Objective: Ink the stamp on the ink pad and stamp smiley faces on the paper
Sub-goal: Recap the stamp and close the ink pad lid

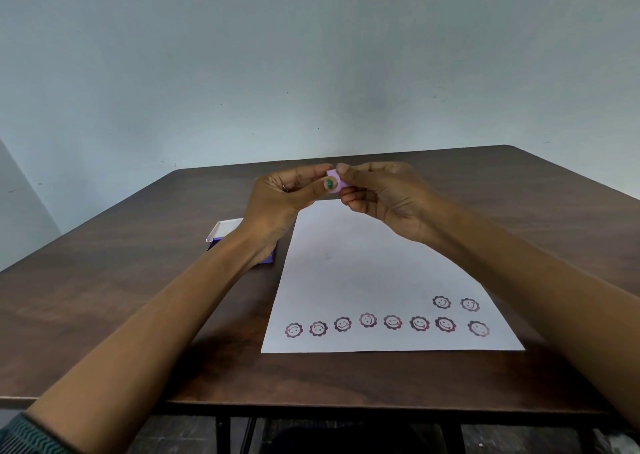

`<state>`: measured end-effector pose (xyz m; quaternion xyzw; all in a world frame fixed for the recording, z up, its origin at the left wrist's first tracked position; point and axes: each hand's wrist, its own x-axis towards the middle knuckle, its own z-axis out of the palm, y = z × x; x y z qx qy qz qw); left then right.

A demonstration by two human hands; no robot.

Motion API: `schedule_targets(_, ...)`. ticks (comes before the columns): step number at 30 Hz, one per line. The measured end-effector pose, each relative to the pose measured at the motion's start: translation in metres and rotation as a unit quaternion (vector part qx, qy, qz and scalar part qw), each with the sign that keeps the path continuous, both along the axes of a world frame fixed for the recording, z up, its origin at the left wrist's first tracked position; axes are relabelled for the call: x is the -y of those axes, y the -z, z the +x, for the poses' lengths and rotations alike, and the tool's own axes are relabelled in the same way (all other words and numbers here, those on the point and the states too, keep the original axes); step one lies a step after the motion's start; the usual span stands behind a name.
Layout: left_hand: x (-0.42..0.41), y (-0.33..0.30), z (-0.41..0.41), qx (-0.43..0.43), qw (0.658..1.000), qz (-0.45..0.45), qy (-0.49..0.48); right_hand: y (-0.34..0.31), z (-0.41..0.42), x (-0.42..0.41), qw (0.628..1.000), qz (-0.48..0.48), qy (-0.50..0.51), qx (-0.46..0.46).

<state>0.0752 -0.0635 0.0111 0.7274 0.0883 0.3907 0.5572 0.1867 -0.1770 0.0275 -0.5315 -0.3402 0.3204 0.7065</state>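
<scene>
A: Where is the stamp [337, 181]?

B: Up in the air over the far end of the paper [349, 270], pinched between both hands. It is a small lilac block, and its round face, dark with a greenish tint, is turned toward the camera.

A: How is the left hand [282, 201] set?

B: Fingers curled in narrow, with the thumb and fingertips closed on the left side of the stamp. There is a ring on one finger.

A: And the right hand [384, 195]?

B: Also closed on the stamp, from the right. Its thumb lies along the top edge and the other fingers are folded underneath. Neither hand touches the paper or the worktop [138, 298].

A: The ink pad [242, 242]?

B: On the worktop just left of the paper, mostly hidden behind the left wrist. I can see a purple base and a white lid standing open at its far side. Whether it touches the paper's edge I cannot tell.

A: What is on the paper?

B: A row of eight flower-edged smiley prints [393, 322] along the near edge, in dark purplish ink, and two more above the right end of that row. The rest of the sheet is blank apart from faint smudges.

A: Anything else?

B: A patterned teal sleeve [31, 436] at the bottom left corner.
</scene>
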Motion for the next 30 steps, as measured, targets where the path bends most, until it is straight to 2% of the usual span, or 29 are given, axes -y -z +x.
schedule_targets(6,-0.003,0.000,0.001,-0.023,0.999,0.016,-0.016,-0.001,0.000,0.001,1.000,0.001,0.006,0.021)
schedule_targets(12,-0.003,-0.003,0.001,-0.031,0.998,0.043,-0.023,-0.002,0.003,-0.001,1.000,-0.004,0.007,0.002)
schedule_targets(15,-0.007,-0.007,-0.002,-0.073,0.995,0.071,-0.019,-0.004,0.004,-0.001,1.000,-0.002,0.022,-0.006)
schedule_targets(17,-0.012,-0.009,-0.007,-0.131,0.986,0.107,0.000,-0.005,0.006,0.000,0.999,-0.001,0.040,-0.016)
schedule_targets(20,-0.020,-0.009,-0.014,-0.257,0.947,0.189,0.038,-0.007,0.010,0.004,0.997,0.006,0.074,-0.024)
schedule_targets(23,-0.023,-0.005,-0.019,-0.381,0.883,0.264,0.077,-0.009,0.012,0.006,0.995,0.012,0.099,-0.022)
schedule_targets(26,-0.024,-0.001,-0.019,-0.456,0.820,0.335,0.087,-0.009,0.013,0.006,0.994,0.010,0.110,-0.020)
schedule_targets(28,-0.023,0.001,-0.017,-0.478,0.800,0.353,0.085,-0.008,0.013,0.005,0.994,0.006,0.110,-0.017)
schedule_targets(30,-0.020,0.003,-0.016,-0.476,0.802,0.350,0.085,-0.008,0.013,0.004,0.994,0.002,0.108,-0.014)
